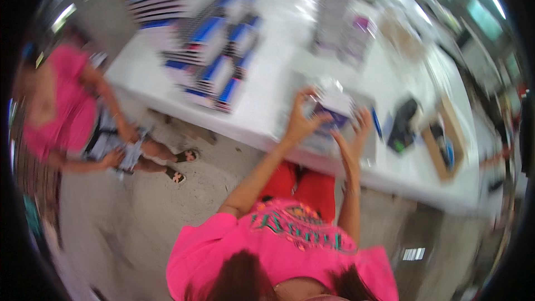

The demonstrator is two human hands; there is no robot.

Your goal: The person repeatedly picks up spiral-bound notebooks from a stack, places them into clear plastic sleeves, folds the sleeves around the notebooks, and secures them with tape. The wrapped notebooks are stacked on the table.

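Both of my hands are over the near part of the white table (267,67), around a small purple-and-white package (334,106) with shiny clear plastic about it. My left hand (304,120) is at its left side, fingers apart and curved, the thumb reaching over the purple part. At the right side my right hand (355,136) has its fingers spread upward. Blur hides whether either hand touches the package. A flat, clear-looking sheet or stack (365,100) lies beneath the hands.
Stacks of blue-and-white boxes (209,50) stand at the left; grey-purple boxes (337,17) stand farther back. Right of my hands lie a blue pen (377,122), a dark object (404,125) and an open cardboard tray (446,150). Another person (72,100) in pink is at the left.
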